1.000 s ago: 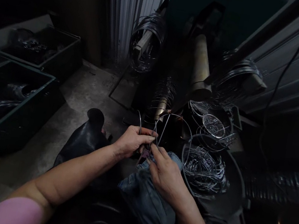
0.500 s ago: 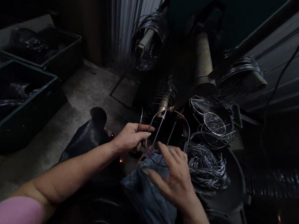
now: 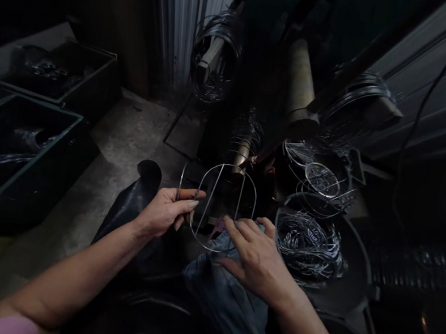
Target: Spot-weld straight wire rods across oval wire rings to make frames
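My left hand point(image 3: 167, 212) pinches the left rim of a round wire frame point(image 3: 209, 199), a thin metal ring crossed by two straight wires. A separate curved wire point(image 3: 182, 177) rises beside the same fingers; how it joins the frame, if at all, I cannot tell. My right hand point(image 3: 255, 253) is at the lower right of the frame, fingers extended and thumb apart. Whether its fingertips touch the frame is unclear. Just beyond the ring stands a brass-coloured cylinder point(image 3: 242, 156) with wire rings around it. Blue denim cloth point(image 3: 233, 307) lies under my right hand.
To the right, a dark round basin point(image 3: 353, 282) holds tangled wire pieces point(image 3: 308, 242), with a round wire grid point(image 3: 322, 180) behind. Wire coils point(image 3: 219, 40) hang on a post. A thick metal cylinder point(image 3: 301, 80) slants overhead. Green bins point(image 3: 54, 146) stand left.
The wire frame has moved left and away from the brass cylinder, turning its round face towards me. My left hand has gone left with it. Sparks seen low before are gone.
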Demonstrator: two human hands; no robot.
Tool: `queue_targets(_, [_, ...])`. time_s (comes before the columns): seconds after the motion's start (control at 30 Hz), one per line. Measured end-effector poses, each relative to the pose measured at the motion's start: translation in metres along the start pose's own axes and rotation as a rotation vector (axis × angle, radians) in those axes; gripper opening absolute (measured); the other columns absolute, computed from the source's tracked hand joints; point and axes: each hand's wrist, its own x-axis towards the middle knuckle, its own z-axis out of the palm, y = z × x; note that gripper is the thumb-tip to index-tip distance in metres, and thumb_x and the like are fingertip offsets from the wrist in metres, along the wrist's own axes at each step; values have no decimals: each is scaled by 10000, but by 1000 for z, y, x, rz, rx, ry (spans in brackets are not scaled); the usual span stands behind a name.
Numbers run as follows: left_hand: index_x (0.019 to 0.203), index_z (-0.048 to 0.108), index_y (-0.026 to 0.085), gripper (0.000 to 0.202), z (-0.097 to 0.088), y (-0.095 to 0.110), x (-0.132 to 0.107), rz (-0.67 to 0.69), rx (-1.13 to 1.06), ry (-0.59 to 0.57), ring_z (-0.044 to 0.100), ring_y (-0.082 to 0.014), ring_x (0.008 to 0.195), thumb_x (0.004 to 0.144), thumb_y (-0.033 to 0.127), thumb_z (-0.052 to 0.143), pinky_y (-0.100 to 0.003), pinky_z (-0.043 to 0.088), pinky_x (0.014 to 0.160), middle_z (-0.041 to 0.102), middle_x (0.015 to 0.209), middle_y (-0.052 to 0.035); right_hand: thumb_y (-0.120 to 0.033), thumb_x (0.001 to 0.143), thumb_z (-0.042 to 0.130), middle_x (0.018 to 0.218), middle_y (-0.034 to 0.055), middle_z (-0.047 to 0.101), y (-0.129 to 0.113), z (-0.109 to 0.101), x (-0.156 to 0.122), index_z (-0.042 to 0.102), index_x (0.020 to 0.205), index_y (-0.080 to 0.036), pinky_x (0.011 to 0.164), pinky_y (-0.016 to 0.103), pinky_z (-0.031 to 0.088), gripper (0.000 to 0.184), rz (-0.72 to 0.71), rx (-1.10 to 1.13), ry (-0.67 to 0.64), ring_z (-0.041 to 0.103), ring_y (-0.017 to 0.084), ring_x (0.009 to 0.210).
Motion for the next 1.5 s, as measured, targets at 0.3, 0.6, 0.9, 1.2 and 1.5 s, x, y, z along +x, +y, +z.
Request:
queue_targets(0.3, [1030,630,115,366,-7,2,2,-14,13,-6,409,-38,322,700,272,640,-143,284,311,593,517,0,-478,747,598,947,85,587,10,1,5,418,1250,-136,881,432,321,634,-29,-96,7,505,229,928])
queue_targets(0.6, [996,644,126,319,-3,5,8,-14,-56,9,410,-32,320,696,234,636,-132,266,305,577,494,17,-482,723,622,953,85,595,13,-6,12,452,1219,-134,838,413,335,629,-27,-110,8,507,228,908])
queue_targets(0.9, [987,643,109,309,0,12,16,18,-69,6,402,-32,308,700,225,629,-140,279,303,573,482,20,-486,738,604,978,91,588,24,-7,18,434,1234,-118,825,407,323,640,-37,-112,-4,488,226,910])
queue_targets(1.2, [979,643,103,321,4,18,20,16,-79,27,400,-38,308,688,237,634,-145,267,300,577,483,7,-492,759,579,936,100,599,31,-21,27,466,1203,-127,796,407,325,587,-63,-98,-8,496,223,876])
queue_targets(1.5, [945,650,98,293,4,14,21,24,-132,3,415,-43,325,690,241,631,-153,231,307,581,493,-7,-486,763,578,917,92,605,29,-24,30,481,1175,-142,786,405,337,546,-65,-92,-8,507,223,858])
